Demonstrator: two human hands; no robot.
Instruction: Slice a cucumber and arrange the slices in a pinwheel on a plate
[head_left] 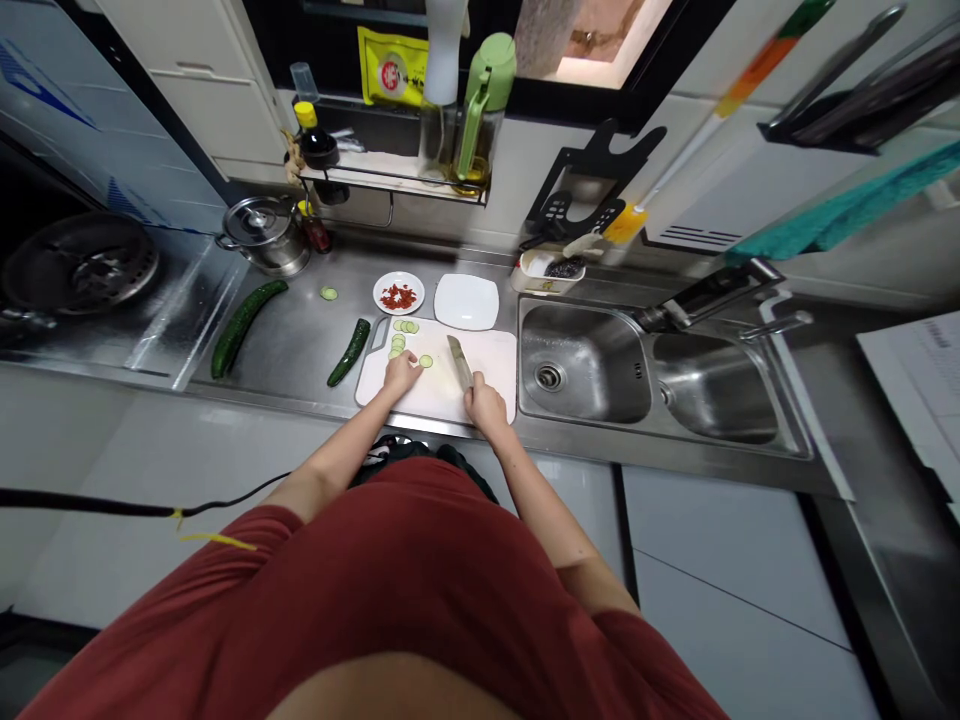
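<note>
My right hand (486, 405) is wrapped round the handle of a knife (460, 362), whose blade points up and left over the white cutting board (491, 352). On the left part of the board rests my left hand (403, 374), fingers curled, its fingertips close to a single cucumber slice (426, 361); whether it pinches something is too small to tell. Several cucumber slices (397, 342) lie in overlapping rows just beyond that hand. A cut cucumber (349, 353) sits left of the board, with a longer whole one (244, 328) farther left.
Behind the board stand a plate of red pieces (398, 295) and a white square plate (466, 302). A double sink (592, 360) adjoins on the right. A lidded pot (266, 238) is at the back left, below a bottle shelf (390, 172). A wok (81, 262) stands far left.
</note>
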